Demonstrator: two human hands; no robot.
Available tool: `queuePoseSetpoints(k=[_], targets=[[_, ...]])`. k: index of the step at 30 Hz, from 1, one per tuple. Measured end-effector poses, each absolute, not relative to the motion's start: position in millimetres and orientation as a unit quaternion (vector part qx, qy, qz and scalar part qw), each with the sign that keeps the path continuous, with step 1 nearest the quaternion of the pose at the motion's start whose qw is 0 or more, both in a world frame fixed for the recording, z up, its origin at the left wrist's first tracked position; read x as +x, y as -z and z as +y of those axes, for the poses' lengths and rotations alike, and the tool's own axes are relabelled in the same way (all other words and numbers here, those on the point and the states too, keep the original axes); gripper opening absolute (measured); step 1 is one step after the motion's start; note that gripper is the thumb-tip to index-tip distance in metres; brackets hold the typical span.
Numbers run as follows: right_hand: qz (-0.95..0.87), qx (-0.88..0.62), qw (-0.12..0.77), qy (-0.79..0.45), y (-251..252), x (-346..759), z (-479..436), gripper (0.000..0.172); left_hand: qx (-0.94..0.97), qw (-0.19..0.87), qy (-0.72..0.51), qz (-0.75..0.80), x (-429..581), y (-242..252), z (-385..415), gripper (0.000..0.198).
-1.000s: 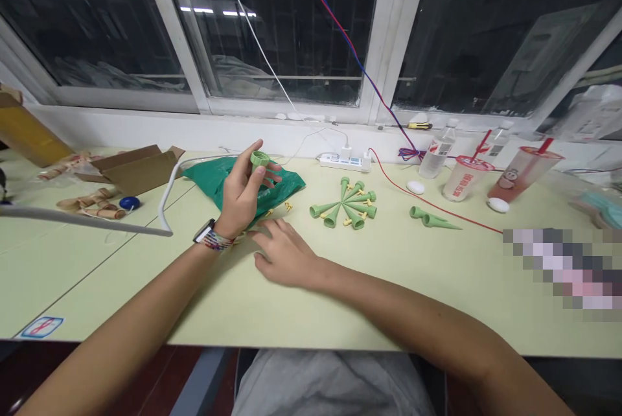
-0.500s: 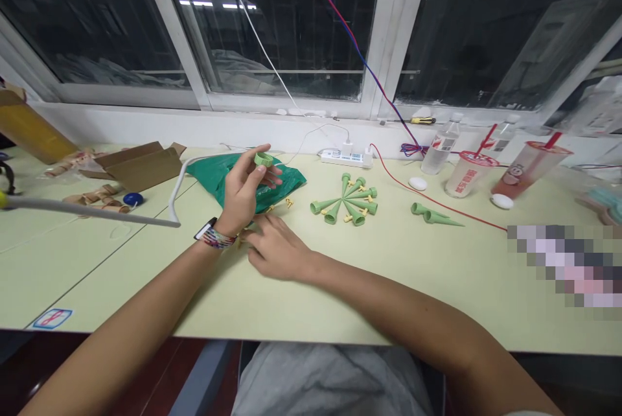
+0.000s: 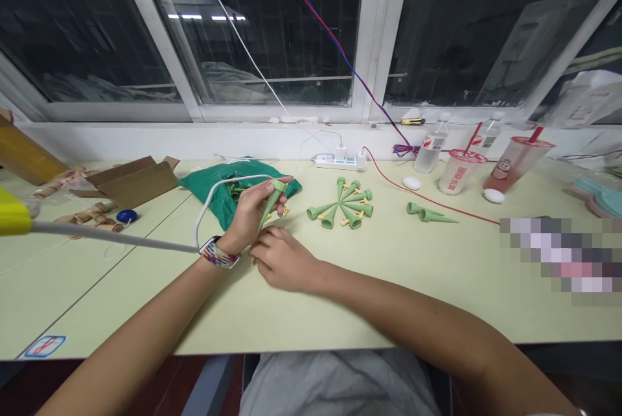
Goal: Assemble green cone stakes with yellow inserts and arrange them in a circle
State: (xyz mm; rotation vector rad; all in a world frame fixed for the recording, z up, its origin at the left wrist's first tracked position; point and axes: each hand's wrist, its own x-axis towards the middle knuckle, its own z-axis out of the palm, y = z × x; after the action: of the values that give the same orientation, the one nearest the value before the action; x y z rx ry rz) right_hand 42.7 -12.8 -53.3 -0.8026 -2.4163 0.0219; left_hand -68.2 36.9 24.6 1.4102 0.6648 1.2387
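Observation:
My left hand is raised above a green plastic bag and shut on a green plastic spike, which tilts with its wide collared end up and its tip down. My right hand rests on the pale yellow-green table just below it. Its fingertips are curled around a small yellow plastic peg, mostly hidden. More yellow pegs lie by the bag's edge. Several green spikes form a star shape to the right, with two others farther along.
A white rod with a yellow end crosses in front of my left wrist. Behind the hands are a power strip, a red cable, water bottles and plastic cups. A cardboard box stands at left.
My left hand held a green ring and now holds a green spike with a collar. My right hand has closed in on a yellow peg. The white rod has shifted closer to my wrist.

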Motion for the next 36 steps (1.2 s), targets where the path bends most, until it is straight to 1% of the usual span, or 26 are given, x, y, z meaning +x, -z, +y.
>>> queuePoseSetpoints(k=[7, 11, 15, 18, 20, 22, 24, 28, 31, 34, 36], targets=[[-0.906, -0.274, 0.318, -0.058, 56, 77, -33, 0.015, 0.505, 0.686, -0.467, 0.236, -65, -27, 34, 0.038], [-0.878, -0.283, 0.364, -0.126, 54, 103, -47, 0.014, 0.482, 0.716, -0.446, 0.236, -58, -23, 30, 0.04], [-0.826, -0.298, 0.433, -0.202, 47, 122, -50, 0.013, 0.508, 0.702, -0.431, 0.253, -52, -17, 27, 0.036], [-0.755, -0.325, 0.513, -0.247, 38, 127, -45, 0.008, 0.522, 0.693, -0.421, 0.265, -49, -14, 25, 0.032], [-0.695, -0.357, 0.56, -0.276, 33, 128, -41, 0.016, 0.528, 0.688, -0.419, 0.268, -47, -12, 24, 0.034], [-0.643, -0.384, 0.586, -0.31, 30, 128, -38, 0.027, 0.539, 0.681, -0.415, 0.271, -46, -10, 23, 0.039], [-0.615, -0.393, 0.598, -0.33, 29, 127, -37, 0.029, 0.554, 0.669, -0.409, 0.278, -44, -7, 22, 0.042], [-0.63, -0.36, 0.626, -0.286, 28, 127, -39, 0.018, 0.593, 0.633, -0.4, 0.296, -42, 0, 18, 0.041], [-0.657, -0.354, 0.624, -0.232, 26, 128, -41, 0.01, 0.634, 0.585, -0.402, 0.308, -40, 0, 15, 0.036], [-0.672, -0.356, 0.615, -0.209, 25, 130, -41, 0.007, 0.665, 0.543, -0.401, 0.319, -39, -2, 11, 0.034], [-0.674, -0.354, 0.616, -0.202, 25, 131, -40, 0.007, 0.667, 0.533, -0.403, 0.329, -38, -3, 10, 0.037]])
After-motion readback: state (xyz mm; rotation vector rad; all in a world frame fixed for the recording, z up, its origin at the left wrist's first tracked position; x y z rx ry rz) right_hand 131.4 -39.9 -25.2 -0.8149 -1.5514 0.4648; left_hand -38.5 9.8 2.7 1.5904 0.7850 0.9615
